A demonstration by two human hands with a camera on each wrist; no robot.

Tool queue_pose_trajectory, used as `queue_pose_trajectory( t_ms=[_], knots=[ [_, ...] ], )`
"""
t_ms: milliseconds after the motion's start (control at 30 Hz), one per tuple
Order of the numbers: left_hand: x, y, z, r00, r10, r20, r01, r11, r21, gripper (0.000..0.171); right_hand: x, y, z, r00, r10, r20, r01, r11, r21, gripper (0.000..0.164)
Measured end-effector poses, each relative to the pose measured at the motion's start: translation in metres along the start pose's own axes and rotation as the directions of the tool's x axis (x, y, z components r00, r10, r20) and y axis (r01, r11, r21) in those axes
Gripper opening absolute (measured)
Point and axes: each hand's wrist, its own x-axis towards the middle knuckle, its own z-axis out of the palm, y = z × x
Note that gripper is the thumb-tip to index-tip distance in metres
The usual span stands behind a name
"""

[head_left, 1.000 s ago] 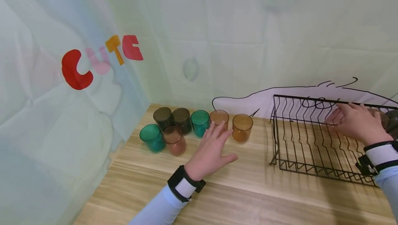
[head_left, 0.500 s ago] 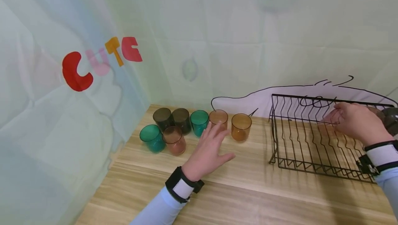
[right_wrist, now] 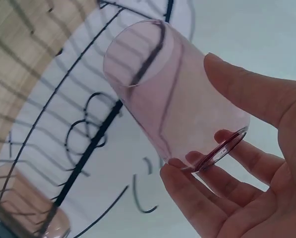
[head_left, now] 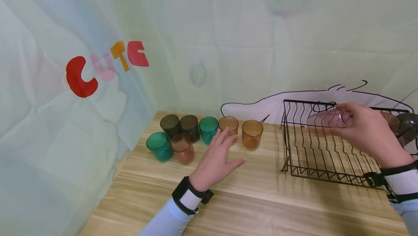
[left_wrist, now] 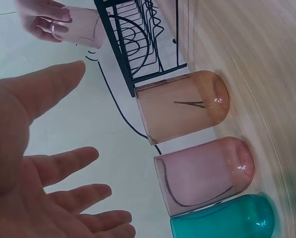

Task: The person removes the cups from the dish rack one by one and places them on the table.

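My right hand (head_left: 369,131) holds a clear pink cup (head_left: 330,119) above the back of the black wire rack (head_left: 302,101). The right wrist view shows the pink cup (right_wrist: 187,94) tipped on its side, thumb on one side and fingers around its base. My left hand (head_left: 215,163) hovers with fingers spread and holds nothing. Behind its fingertips stands another pink cup (head_left: 228,121), between an amber cup (head_left: 252,134) and a teal cup (head_left: 209,129). Further left are two dark cups (head_left: 189,129), a second teal cup (head_left: 160,147) and a pink cup (head_left: 183,150).
At the rack's right end lie a brownish-pink cup (head_left: 392,120) and a dark cup (head_left: 408,125), partly hidden by the right hand. A printed cloth (head_left: 245,65) hangs behind the wooden table (head_left: 254,207). Another cloth with coloured letters (head_left: 81,78) hangs at the left.
My right hand has lifted the pink cup in the rack and moved it left, so more of the cup shows. The left hand has barely moved. The head view has shifted slightly.
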Motion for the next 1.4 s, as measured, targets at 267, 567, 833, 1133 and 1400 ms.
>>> queue_pose_trajectory(
  t_ms=[267, 567, 833, 1133, 1400],
  knots=[
    [-0.002, -0.001, -0.001, 0.998, -0.048, -0.042, 0.044, 0.995, -0.092, 0.068, -0.019, -0.028, 0.001, 0.99, -0.025, -0.14, 0.042, 0.992, 0.12, 0.081],
    [-0.002, 0.002, -0.001, 0.993, -0.102, -0.062, 0.086, 0.972, -0.22, 0.068, -0.037, -0.054, 0.011, 0.97, -0.006, -0.242, 0.057, 0.977, 0.206, 0.071],
    [0.0, 0.005, -0.002, 0.988, -0.146, -0.051, 0.12, 0.93, -0.349, 0.068, -0.053, -0.069, 0.031, 0.963, 0.012, -0.268, 0.079, 0.941, 0.33, 0.071],
    [0.001, 0.008, -0.002, 0.98, -0.195, -0.028, 0.168, 0.903, -0.396, 0.072, -0.062, -0.079, 0.052, 0.956, 0.038, -0.292, 0.083, 0.917, 0.391, 0.07],
    [0.006, 0.013, -0.004, 0.971, -0.238, -0.017, 0.191, 0.817, -0.544, 0.062, -0.067, -0.094, 0.065, 0.95, 0.079, -0.301, 0.077, 0.877, 0.474, 0.07]
  ],
)
